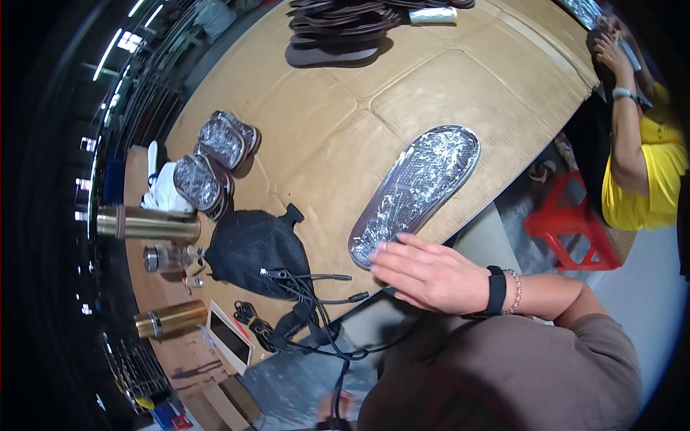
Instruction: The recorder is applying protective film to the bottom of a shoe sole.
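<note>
One grayish-brown shoe sole, covered in shiny see-through film, lies slantwise on a cardboard-covered table in the head view, close to the table's edge. Its broad end points up and to the right. The wearer's right hand reaches in from the right of the sole, palm down and flat, fingers straight and held close together, fingertips over the sole's lower end. A black band and a bead bracelet circle that wrist. The left hand's state cannot be told.

Well above the sole is a pile of dark soles, with a silver roll just beside the pile. Left of the sole stand two film-wrapped bundles, close together. Below and to the left of the sole sits a black bag with black cables trailing from it. Farther left of the sole are two gold flasks, a clear jar and a white-edged tablet. To the right of the sole, beyond the table, are a red stool and a person in a yellow shirt.
</note>
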Demonstrator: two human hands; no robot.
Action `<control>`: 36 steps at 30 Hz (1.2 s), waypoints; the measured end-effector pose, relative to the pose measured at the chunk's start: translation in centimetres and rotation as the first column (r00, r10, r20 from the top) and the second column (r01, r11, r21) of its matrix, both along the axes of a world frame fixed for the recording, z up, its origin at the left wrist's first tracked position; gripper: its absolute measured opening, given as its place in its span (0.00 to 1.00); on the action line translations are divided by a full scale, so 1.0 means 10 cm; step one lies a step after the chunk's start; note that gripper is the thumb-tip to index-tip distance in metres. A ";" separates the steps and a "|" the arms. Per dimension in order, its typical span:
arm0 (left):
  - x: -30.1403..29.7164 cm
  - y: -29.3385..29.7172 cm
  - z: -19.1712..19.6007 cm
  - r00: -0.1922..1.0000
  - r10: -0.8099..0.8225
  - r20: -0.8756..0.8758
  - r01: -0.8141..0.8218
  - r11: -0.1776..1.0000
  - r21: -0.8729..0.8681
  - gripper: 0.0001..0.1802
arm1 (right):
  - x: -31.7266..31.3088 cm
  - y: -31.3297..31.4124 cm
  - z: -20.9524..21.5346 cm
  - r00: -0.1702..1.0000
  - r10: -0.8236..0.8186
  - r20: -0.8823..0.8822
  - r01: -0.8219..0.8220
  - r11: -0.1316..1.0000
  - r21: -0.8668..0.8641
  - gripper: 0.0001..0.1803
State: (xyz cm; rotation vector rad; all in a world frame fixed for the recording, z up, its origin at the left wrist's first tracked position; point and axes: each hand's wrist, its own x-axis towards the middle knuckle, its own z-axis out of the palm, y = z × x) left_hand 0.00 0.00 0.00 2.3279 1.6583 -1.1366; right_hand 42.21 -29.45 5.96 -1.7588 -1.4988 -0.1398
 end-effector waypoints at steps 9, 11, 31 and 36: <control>1.78 -0.55 1.92 0.106 -0.547 0.830 -0.002 0.835 0.550 0.11 | 0.01 0.02 0.03 0.996 -0.085 -0.028 0.079 0.982 -0.173 0.39; 2.34 -0.66 2.14 0.026 -0.634 0.773 0.301 0.742 0.599 0.10 | 0.05 0.03 -0.07 0.991 -0.116 0.069 0.128 0.970 -0.207 0.40; 4.43 -0.86 1.03 0.122 -0.660 0.741 0.914 0.366 0.175 0.55 | 0.94 -0.49 0.04 0.819 -0.541 0.190 0.535 0.600 -0.595 0.49; 4.47 -0.88 0.91 0.116 -0.573 0.811 0.916 0.378 0.136 0.53 | 0.94 -0.21 0.02 0.854 -0.468 0.226 0.517 0.728 -0.450 0.55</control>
